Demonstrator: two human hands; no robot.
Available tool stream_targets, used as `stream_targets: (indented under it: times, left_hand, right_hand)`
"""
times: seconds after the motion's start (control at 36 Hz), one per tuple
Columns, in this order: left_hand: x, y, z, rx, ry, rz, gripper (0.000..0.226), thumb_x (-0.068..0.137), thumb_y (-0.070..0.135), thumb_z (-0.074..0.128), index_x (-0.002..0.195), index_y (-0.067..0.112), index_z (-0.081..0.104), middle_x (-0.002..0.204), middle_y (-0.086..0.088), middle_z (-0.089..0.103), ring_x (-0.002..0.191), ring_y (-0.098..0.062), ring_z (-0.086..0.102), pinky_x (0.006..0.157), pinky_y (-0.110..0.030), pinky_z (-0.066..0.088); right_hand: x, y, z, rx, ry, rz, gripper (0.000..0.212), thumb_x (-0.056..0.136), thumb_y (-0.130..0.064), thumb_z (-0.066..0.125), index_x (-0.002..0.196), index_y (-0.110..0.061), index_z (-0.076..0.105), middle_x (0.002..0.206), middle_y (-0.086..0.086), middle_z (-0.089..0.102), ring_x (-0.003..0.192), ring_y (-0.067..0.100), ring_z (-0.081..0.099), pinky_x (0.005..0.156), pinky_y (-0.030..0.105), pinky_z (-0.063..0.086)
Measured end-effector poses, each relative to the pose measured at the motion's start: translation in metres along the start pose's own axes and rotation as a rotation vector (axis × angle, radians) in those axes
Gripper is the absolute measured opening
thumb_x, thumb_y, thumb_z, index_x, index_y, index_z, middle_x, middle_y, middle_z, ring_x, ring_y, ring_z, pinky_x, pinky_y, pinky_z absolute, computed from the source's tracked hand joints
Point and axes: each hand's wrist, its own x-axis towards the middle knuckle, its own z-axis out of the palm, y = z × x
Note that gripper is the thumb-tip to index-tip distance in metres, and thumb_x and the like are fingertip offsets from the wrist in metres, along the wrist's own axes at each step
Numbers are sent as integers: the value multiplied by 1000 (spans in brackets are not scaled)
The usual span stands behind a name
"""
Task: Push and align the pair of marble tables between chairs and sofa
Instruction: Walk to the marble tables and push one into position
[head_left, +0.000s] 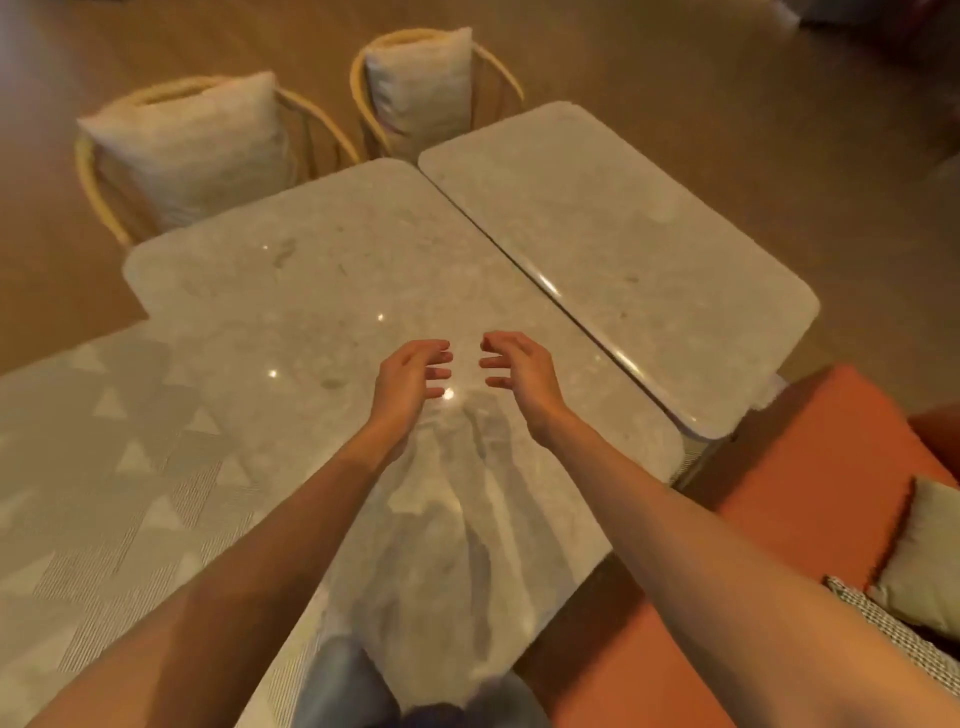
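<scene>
1. I can read no writing or brand on anything.
2. My left hand (410, 376) and right hand (519, 371) hang released, fingers curled, grasping nothing, over the near marble table (291, 312).
3. The far marble table (613, 249) lies just beside it, long edges nearly touching, with the wicker chairs (176, 150) beyond the near table and the orange sofa (810, 467) at its right.

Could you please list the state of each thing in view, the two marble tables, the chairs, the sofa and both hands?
Near marble table: bare top, long edge against the far table.
Far marble table: bare top, set beside the near one, corners offset.
Left chair: unoccupied, cushion upright.
Right chair: unoccupied, cushion upright.
Sofa: unoccupied, cushion on it.
Left hand: open, empty.
Right hand: open, empty.
</scene>
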Motion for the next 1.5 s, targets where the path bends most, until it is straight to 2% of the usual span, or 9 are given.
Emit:
stream_targets:
  times: [0.53,0.69,0.89,1.08,1.19,1.28,1.33,1.39,1.5]
  left_hand:
    - [-60,-100,22,-187,257,-284,26,92,19,57,110,3,67,98,-11,67,87,-26,62,88,-48,54]
    - [-64,-124,51,-225,382,-359,26,90,20,58,105,1,68,95,-15,68,82,-31,63,73,-41,52]
    - [-82,-163,102,-464,635,-424,10,90,11,53,83,9,61,76,-10,59,62,-20,55,57,-31,45]
    - [-127,-219,166,-661,935,-550,25,88,10,47,63,12,49,60,-7,47,41,-17,44,39,-23,37]
    - [-155,-239,190,-547,1242,-653,24,74,27,51,64,8,59,63,-11,64,57,-28,62,62,-42,57]
    - [-166,-248,199,-736,1353,-735,34,71,39,64,90,11,56,77,-9,64,61,-22,61,57,-33,55]
    - [-166,-256,204,-899,1316,-723,47,73,46,72,100,14,53,83,-4,62,63,-16,62,52,-28,52]
    - [-167,-263,211,-1018,1194,-687,58,79,58,70,116,16,56,103,-4,64,86,-18,66,73,-32,59]
    - [-169,-271,214,-1246,978,-457,63,92,61,51,139,18,51,136,-7,58,124,-23,57,106,-44,47]
  right_hand:
    - [-21,66,-51,-215,-160,112,13,97,-25,55,102,-19,65,112,8,68,101,26,67,86,39,56]
    - [4,84,-81,-264,-272,153,18,97,-25,54,108,-16,65,112,6,68,99,23,67,88,40,55]
    - [24,118,-124,-292,-434,342,11,94,-17,57,89,-8,62,73,9,58,60,21,52,54,31,45]
    - [14,151,-198,-267,-545,697,26,91,-12,48,65,-14,48,65,10,42,49,18,39,49,30,38]
    - [12,171,-234,-441,-496,769,30,92,-25,51,85,0,66,80,19,69,68,29,64,80,43,58]
    - [12,181,-249,-445,-477,843,44,97,-42,48,86,-3,64,76,15,66,62,24,59,68,33,55]
    - [13,190,-254,-468,-465,852,56,96,-55,50,90,-2,66,78,14,67,63,23,61,67,32,56]
    - [11,197,-260,-468,-451,874,63,91,-63,54,101,-2,63,85,14,65,71,24,62,71,36,58]
    - [14,212,-265,-267,-439,979,71,85,-63,64,130,-11,46,119,16,50,98,28,56,95,44,55]
